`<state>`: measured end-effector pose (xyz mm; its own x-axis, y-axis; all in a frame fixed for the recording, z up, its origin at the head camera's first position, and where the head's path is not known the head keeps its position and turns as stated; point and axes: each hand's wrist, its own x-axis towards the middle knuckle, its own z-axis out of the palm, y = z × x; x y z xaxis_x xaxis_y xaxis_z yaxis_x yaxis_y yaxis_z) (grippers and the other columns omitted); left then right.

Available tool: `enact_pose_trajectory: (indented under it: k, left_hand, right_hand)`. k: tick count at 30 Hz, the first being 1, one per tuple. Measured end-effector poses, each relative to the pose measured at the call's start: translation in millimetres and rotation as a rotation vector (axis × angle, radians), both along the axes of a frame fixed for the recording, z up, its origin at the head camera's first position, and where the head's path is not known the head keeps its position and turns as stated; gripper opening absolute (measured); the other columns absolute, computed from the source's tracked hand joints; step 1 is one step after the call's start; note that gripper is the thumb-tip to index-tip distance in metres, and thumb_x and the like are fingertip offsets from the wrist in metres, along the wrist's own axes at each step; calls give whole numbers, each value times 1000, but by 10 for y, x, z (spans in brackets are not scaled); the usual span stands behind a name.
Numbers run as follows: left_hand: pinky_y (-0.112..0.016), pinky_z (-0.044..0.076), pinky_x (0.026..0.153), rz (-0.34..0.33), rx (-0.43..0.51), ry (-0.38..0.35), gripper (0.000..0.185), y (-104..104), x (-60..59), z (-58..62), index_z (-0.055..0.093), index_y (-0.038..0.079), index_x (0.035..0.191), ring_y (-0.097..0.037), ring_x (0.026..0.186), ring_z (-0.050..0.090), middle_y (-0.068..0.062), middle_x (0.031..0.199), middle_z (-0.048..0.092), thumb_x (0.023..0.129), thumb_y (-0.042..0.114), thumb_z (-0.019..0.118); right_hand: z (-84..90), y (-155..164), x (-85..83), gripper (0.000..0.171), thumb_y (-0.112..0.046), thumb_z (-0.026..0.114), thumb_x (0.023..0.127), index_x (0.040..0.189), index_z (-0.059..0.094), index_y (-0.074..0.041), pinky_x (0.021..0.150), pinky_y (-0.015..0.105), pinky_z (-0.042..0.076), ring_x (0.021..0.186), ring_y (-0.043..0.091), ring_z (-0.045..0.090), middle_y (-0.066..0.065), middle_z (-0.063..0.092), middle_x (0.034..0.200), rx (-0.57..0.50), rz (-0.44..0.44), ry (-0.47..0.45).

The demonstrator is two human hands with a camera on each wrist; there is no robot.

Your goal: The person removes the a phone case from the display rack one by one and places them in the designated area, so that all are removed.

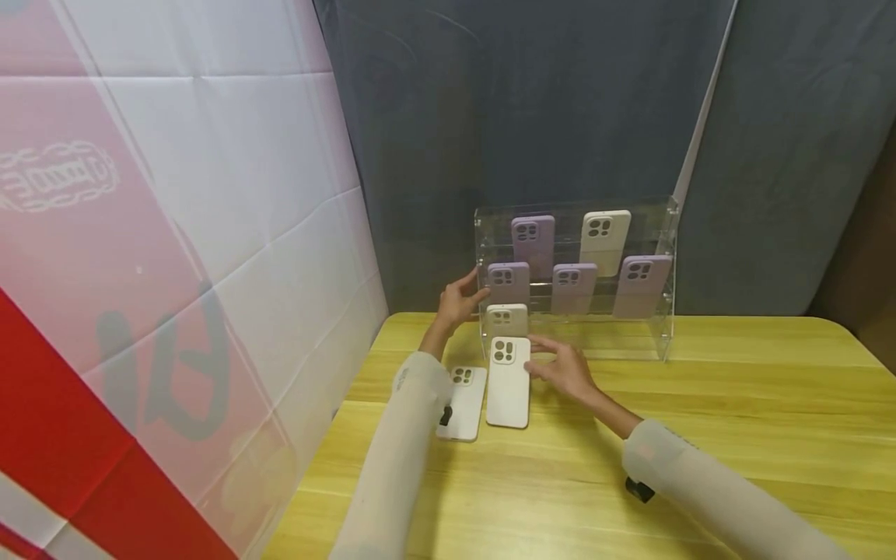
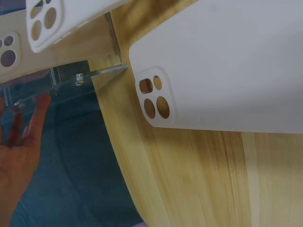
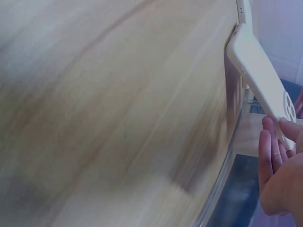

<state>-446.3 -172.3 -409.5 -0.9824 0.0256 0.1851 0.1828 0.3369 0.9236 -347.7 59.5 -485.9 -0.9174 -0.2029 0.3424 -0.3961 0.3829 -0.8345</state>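
White phone case point(image 1: 508, 397) tilts before the clear stand point(image 1: 595, 341), its camera end pinched by the right hand point(image 1: 565, 369) between thumb and fingers. Beside it, another white case point(image 1: 466, 412) lies on the wooden table point(image 1: 756, 404). Beyond, the left hand point(image 1: 456, 305) touches the stand's left side, fingers fairly straight. Farther, purple cases point(image 1: 574, 289) stand on tiers before a grey curtain point(image 1: 560, 101).

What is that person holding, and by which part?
The right hand pinches a white phone case by its edge, near the camera holes. The left hand holds no case; it touches the left side of the clear stand.
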Motion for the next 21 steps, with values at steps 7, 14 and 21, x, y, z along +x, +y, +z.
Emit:
enact_pose_trajectory:
  k: [7, 14, 21]
  left_hand:
    - [-50, 66, 83, 1, 1, -6, 63, 5, -15, -23, 48, 29, 156, -44, 123, 63, -21, 160, 43, 99, 22, 74]
    - [-46, 67, 81, 3, 2, -7, 63, 8, -24, -34, 48, 29, 156, -44, 121, 65, -22, 159, 43, 99, 22, 74]
    - [-39, 68, 74, 6, -15, -1, 62, 3, -31, -23, 48, 28, 156, -43, 120, 66, -23, 159, 42, 99, 22, 74]
  right_hand:
    - [-70, -24, 17, 57, -8, 82, 88, 141, 63, -1, 39, 20, 46, 68, 32, 77, 22, 74, 119, 23, -3, -35]
    - [-139, -41, 23, 54, -8, 82, 89, 139, 63, 3, 39, 17, 43, 66, 29, 76, 22, 74, 118, 33, -8, -74]
    - [-166, -78, 38, 51, -7, 83, 87, 134, 66, 3, 48, 21, 57, 65, 28, 76, 21, 74, 117, 56, -24, -84]
